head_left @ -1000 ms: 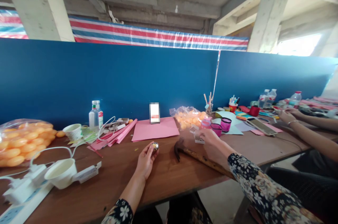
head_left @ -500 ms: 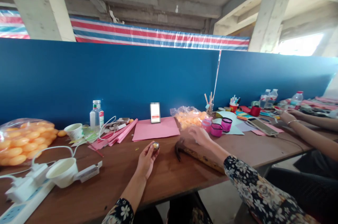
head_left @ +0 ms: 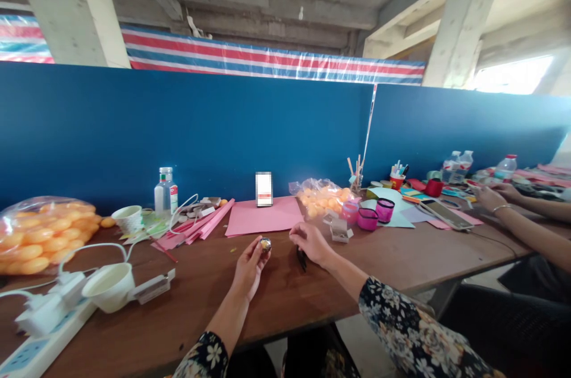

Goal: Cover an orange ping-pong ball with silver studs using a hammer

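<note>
My left hand [head_left: 248, 264] pinches a small shiny ball [head_left: 265, 243] — held just above the bench [head_left: 285, 298]. My right hand [head_left: 309, 242], at its 3 o'clock, rests loosely curled on a dark hammer head [head_left: 301, 258] — gripping nothing.

Bare tabletop [head_left: 209, 298] open ahead, hemmed by paper cup [head_left: 108, 287] leftward, pink sheet [head_left: 263, 216] beyond, pink cups [head_left: 368, 219] rightward.

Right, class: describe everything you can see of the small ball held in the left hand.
The ball is small, round and shiny, silvery with golden glints, like foil or metal. The left hand pinches it at the fingertips, just above the brown table. The right hand hovers close beside it, apparently not touching. Its underside is hidden by the fingers.
</note>
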The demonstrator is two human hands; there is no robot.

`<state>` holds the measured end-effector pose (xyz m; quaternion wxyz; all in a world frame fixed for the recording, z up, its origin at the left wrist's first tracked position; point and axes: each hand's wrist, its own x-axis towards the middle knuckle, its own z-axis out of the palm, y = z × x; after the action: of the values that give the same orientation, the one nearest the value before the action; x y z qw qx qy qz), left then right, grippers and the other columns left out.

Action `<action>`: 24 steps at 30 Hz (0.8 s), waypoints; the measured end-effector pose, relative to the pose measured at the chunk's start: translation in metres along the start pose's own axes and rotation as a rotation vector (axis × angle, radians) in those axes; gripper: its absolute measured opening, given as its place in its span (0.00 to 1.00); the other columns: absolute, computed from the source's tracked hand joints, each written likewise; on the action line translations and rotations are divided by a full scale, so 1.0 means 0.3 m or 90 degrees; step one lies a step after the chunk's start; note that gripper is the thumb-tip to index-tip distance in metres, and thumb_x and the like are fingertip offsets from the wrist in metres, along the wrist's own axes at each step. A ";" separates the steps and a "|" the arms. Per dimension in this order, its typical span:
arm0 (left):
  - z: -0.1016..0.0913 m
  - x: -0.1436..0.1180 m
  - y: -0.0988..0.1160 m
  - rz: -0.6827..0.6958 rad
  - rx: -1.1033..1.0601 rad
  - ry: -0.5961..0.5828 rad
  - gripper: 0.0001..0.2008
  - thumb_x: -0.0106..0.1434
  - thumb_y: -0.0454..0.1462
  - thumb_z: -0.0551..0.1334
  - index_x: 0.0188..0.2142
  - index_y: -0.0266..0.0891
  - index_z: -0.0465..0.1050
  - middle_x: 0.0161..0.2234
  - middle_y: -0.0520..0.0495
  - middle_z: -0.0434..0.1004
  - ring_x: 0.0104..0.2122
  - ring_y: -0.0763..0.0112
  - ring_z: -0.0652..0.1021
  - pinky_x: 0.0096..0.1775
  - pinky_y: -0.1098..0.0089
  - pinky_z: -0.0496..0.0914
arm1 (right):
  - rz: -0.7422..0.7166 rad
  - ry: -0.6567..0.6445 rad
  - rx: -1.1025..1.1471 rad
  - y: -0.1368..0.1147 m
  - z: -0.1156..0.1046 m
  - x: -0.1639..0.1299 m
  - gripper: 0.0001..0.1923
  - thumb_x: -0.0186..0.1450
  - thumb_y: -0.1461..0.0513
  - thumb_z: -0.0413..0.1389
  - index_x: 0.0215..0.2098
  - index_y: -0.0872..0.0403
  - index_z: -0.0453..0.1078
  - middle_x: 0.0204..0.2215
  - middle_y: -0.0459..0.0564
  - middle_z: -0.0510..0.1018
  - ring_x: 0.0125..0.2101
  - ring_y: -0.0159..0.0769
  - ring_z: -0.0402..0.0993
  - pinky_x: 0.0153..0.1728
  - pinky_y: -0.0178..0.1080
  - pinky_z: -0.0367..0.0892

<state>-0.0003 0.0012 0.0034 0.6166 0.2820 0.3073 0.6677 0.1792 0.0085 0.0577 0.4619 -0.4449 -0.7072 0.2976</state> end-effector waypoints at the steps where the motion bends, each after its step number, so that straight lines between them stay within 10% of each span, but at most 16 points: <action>1: 0.000 0.000 -0.001 0.001 0.001 0.001 0.16 0.49 0.35 0.66 0.40 0.37 0.71 0.31 0.48 0.78 0.31 0.76 0.76 0.39 0.71 0.70 | 0.011 -0.001 0.029 0.001 0.023 -0.004 0.05 0.56 0.60 0.52 0.28 0.55 0.66 0.20 0.43 0.68 0.19 0.27 0.64 0.20 0.30 0.62; 24: 0.006 -0.010 0.005 -0.005 0.017 -0.012 0.19 0.48 0.36 0.66 0.42 0.36 0.71 0.33 0.46 0.78 0.31 0.73 0.76 0.38 0.69 0.69 | 0.190 0.075 0.363 -0.002 0.255 -0.061 0.11 0.49 0.56 0.58 0.26 0.55 0.66 0.18 0.41 0.67 0.20 0.26 0.62 0.20 0.30 0.60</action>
<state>0.0005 -0.0018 0.0057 0.6183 0.2955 0.3115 0.6583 0.1122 -0.0089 0.0207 0.5592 -0.4129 -0.4946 0.5216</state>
